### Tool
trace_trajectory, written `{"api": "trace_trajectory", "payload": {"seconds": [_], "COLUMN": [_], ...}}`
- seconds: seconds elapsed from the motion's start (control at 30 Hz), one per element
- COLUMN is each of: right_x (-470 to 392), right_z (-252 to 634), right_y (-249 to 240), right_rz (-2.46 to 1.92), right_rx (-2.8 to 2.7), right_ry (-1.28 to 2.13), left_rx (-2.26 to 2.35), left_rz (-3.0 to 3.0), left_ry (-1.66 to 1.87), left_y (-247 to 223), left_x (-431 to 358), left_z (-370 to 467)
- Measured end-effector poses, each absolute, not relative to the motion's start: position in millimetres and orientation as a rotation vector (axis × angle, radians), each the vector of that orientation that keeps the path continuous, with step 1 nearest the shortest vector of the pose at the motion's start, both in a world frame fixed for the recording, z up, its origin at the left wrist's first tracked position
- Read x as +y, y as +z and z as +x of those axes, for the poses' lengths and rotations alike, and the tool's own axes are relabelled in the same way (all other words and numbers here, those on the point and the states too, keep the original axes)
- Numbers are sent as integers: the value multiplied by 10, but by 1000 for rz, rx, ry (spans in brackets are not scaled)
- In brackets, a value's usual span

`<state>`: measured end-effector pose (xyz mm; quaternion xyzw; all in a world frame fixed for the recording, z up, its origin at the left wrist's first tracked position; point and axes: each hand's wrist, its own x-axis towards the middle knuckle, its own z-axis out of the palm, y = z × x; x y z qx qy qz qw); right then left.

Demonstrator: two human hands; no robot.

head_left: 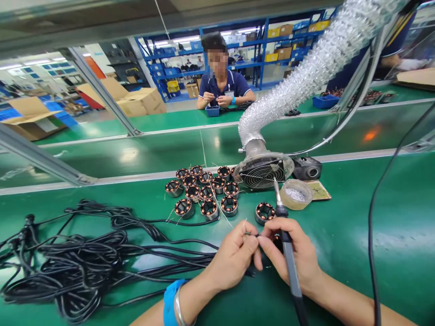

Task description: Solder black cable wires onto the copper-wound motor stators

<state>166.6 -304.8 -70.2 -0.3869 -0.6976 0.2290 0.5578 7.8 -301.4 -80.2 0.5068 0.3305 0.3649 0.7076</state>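
My left hand [238, 251], with a blue band and a silver bangle at the wrist, is closed in a pinch on a thin dark wire [252, 234]. My right hand [295, 253] holds a soldering iron [288, 258], its metal tip pointing up and away from me. The thumb and forefinger of that hand also meet at the wire's end, close to the left fingertips. Just beyond the hands stands one stator [265, 212] with copper windings. Behind it, to the left, several more stators [209, 208] stand grouped with loose pale leads. Another dark part under my right hand is mostly hidden.
Black cables [84, 253] lie coiled across the left side of the green bench [340, 299]. A fume extractor [263, 174] with a silver duct, a tub of shiny bits [295, 194] and a sponge [319, 190] stand beyond. A co-worker [224, 86] sits opposite.
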Motion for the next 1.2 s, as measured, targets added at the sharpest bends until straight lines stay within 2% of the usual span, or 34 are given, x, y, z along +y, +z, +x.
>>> {"api": "trace_trajectory", "payload": {"seconds": [0.2,0.37,0.57,0.73,1.0,1.2], "right_x": [-3144,-3076,-2898,-2897,-2902,-2881], "right_z": [1604,1747,1827,1918,1926,1990], "right_y": [-770,-659,-513,-502,-545,-482], "right_rz": [-961,-901,-896,-813,-738,-827], "right_rx": [-1664,-1758,-1792,-2025,-2117,-2072], "right_ry": [458,333,792,593,574,681], "left_rx": [848,1016,1035,1105,947,1036], "left_rz": [1086,1539,1817,1777,1517,1494], "left_ry": [928,633,375,254,368,408], "left_y": [-757,-578,-434,-416,-546,-513], "left_x": [-2980,-2955,-2995,-2961,-2910,-2929], "left_z": [79,-44,-50,-78,-80,-72]}}
